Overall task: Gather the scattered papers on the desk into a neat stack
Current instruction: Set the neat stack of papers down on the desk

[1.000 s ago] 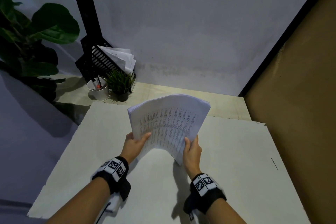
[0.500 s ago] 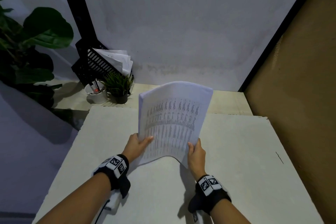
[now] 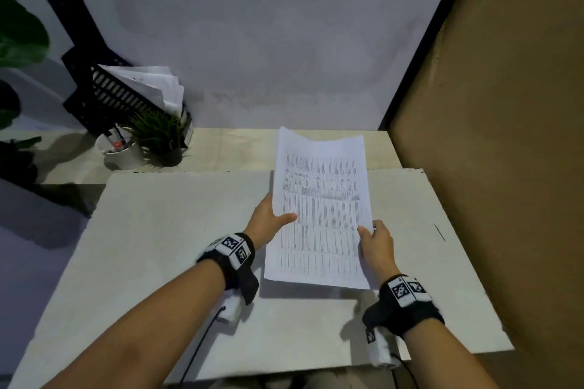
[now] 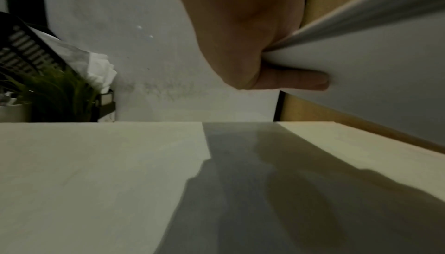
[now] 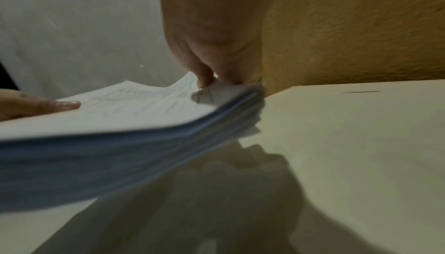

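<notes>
A thick stack of printed papers (image 3: 320,208) is held above the pale desk (image 3: 177,230), its long side running away from me, casting a shadow below. My left hand (image 3: 270,218) grips the stack's left edge, thumb on top and a finger (image 4: 296,81) under the papers (image 4: 373,58). My right hand (image 3: 376,241) pinches the right edge, thumb on the top sheet. In the right wrist view the fingertips (image 5: 207,81) pinch the stack's corner (image 5: 231,102), and the sheet edges (image 5: 120,163) look layered and slightly uneven.
A black file tray (image 3: 104,95) with loose sheets (image 3: 155,85) leans at the back left. Beside it stand a white pen cup (image 3: 123,153) and a small potted plant (image 3: 161,139). A brown wall (image 3: 505,167) bounds the desk on the right.
The stack was bowed upright facing me; both hands have tipped it flatter and shifted it right, so it now hangs lengthwise above the desk.
</notes>
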Motion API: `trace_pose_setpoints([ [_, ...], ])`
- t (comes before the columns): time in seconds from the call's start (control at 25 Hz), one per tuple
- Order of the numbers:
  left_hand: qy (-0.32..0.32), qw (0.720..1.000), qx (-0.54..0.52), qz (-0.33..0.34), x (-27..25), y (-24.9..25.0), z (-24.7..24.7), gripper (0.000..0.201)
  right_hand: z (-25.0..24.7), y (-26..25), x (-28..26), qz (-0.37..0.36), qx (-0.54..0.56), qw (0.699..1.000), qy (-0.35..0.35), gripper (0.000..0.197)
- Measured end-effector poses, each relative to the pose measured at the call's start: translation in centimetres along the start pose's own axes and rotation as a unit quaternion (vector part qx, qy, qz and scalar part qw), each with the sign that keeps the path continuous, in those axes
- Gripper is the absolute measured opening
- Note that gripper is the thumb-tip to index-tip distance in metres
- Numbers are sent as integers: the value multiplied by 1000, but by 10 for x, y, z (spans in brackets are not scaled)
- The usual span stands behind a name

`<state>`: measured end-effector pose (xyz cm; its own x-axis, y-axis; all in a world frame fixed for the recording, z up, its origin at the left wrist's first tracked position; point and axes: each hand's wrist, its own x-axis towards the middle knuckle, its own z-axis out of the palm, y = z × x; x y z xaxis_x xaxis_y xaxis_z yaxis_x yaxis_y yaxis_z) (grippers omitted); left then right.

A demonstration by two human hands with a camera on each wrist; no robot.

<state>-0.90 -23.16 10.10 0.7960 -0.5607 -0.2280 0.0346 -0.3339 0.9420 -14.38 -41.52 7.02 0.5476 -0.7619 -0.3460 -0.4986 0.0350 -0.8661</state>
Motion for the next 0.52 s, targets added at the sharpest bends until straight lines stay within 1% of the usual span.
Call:
trace_pose_setpoints([
  [0.12, -25, 999, 28, -24, 3, -8, 44, 59, -36, 21, 12, 36, -25, 999, 2, 15],
  [0.24, -28, 998, 32, -46, 6, -8, 86, 56, -69, 37, 24, 57, -34, 998, -7, 14],
  [0.36, -27, 997, 42, -60, 11, -11, 116, 51, -92, 46, 37, 72, -43, 996, -12, 14],
  [0.52, -51, 990, 80, -100, 32, -15, 146, 46, -110, 60, 71, 84, -73, 994, -14, 13],
])
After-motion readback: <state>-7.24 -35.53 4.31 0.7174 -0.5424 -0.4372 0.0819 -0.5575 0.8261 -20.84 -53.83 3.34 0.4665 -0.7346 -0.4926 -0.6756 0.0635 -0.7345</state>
